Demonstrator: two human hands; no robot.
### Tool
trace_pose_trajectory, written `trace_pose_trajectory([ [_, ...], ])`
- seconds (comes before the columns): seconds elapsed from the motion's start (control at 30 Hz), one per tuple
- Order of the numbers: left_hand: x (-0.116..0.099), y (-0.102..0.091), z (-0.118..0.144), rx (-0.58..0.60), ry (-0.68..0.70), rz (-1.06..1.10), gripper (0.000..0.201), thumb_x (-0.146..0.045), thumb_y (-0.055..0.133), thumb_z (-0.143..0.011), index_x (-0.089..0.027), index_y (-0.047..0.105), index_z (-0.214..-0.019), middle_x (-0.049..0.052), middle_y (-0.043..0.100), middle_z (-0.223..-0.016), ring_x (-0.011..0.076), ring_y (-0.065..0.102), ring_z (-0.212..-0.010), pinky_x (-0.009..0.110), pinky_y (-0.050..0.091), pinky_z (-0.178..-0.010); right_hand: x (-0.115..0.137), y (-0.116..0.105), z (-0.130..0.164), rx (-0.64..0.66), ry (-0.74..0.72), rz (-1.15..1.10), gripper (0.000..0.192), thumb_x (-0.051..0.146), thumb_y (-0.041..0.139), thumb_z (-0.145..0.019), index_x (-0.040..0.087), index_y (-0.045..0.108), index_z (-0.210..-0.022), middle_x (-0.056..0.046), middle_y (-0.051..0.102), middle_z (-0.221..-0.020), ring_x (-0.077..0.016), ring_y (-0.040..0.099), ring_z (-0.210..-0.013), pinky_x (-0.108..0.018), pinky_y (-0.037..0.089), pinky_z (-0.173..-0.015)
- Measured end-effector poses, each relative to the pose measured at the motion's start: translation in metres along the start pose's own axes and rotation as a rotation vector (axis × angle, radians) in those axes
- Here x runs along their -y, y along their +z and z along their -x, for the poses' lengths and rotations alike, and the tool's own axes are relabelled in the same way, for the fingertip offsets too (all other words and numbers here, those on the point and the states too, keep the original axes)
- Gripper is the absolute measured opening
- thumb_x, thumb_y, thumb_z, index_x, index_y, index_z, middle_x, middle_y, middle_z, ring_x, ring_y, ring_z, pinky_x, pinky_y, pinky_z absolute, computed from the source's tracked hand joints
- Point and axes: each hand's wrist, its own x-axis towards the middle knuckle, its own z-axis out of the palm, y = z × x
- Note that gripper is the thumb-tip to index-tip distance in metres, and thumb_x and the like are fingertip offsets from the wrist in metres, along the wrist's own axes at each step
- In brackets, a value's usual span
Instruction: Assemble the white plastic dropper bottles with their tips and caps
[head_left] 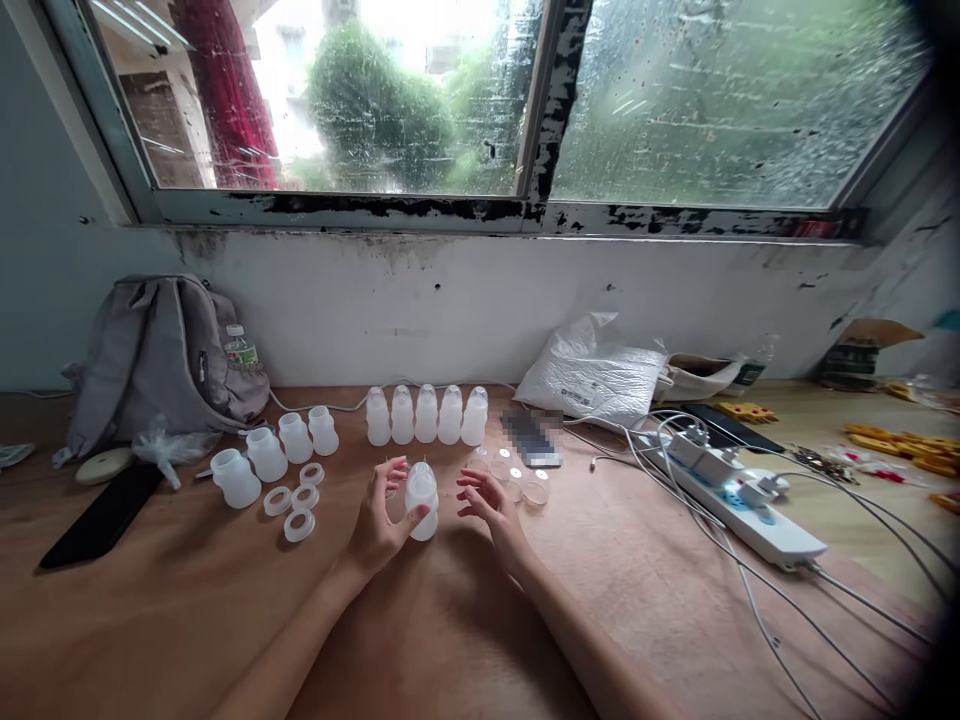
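Note:
In front of me a frosted white baby bottle [422,498] with a clear domed top stands upright on the table. My left hand [382,525] is beside it, fingers apart, its thumb at the bottle's lower side; I cannot tell how firmly it touches. To the bottle's right, my right hand [491,510] is open with bent fingers, holding nothing. Several open-necked bottles [266,456] stand to the left, near several loose white collar rings [299,525]. Behind, a row of domed bottles [427,415] stands upright. Clear round pieces [535,489] lie past my right hand.
A phone with a blurred screen [534,440] lies behind the clear pieces. At right are a power strip [739,500] with trailing cables and a silvery bag [589,375]. To the left are a grey backpack [161,350] and a black flat object [103,517]. A wall closes off the back.

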Motion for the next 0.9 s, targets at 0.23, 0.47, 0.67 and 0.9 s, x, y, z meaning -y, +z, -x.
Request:
trace_pose_trajectory([
  [0.23,-0.030,-0.018,-0.027,0.108,-0.043,-0.170,0.027,-0.036,0.057,-0.072,-0.021,0.054,-0.094,0.002,0.061,-0.091,0.0156,0.058,-0.077,0.029,0.049,-0.068,0.002,0.001,0.000,0.008,0.000,0.022,0.031,0.039,0.059,-0.073,0.022,0.056,-0.099,-0.006,0.055,-0.094,-0.0181,0.055,-0.079,-0.031,0.050,-0.061],
  [0.47,-0.018,-0.079,-0.080,-0.046,-0.166,-0.337,0.033,-0.041,0.056,-0.070,-0.020,0.054,-0.094,0.002,0.064,-0.089,0.0169,0.061,-0.081,0.025,0.049,-0.071,0.001,0.000,0.000,0.012,0.006,0.048,0.032,0.041,0.057,-0.073,0.021,0.055,-0.098,-0.006,0.055,-0.091,-0.0173,0.055,-0.078,-0.029,0.050,-0.059],
  [0.67,0.025,-0.101,-0.120,-0.080,-0.289,-0.633,0.033,-0.034,0.056,-0.070,-0.017,0.054,-0.099,0.006,0.064,-0.096,0.0187,0.060,-0.086,0.026,0.046,-0.074,-0.003,0.000,-0.001,0.026,0.028,0.087,0.032,0.041,0.057,-0.073,0.021,0.055,-0.098,-0.006,0.055,-0.093,-0.0171,0.055,-0.079,-0.028,0.050,-0.060],
  [0.9,0.060,-0.084,-0.137,-0.068,-0.318,-0.706,0.032,-0.027,0.054,-0.071,-0.014,0.053,-0.100,0.010,0.062,-0.100,0.0227,0.056,-0.095,0.029,0.042,-0.080,-0.006,0.000,-0.003,0.020,0.017,0.143,0.034,0.043,0.056,-0.073,0.020,0.055,-0.099,-0.006,0.055,-0.091,-0.0179,0.056,-0.078,-0.028,0.050,-0.058],
])
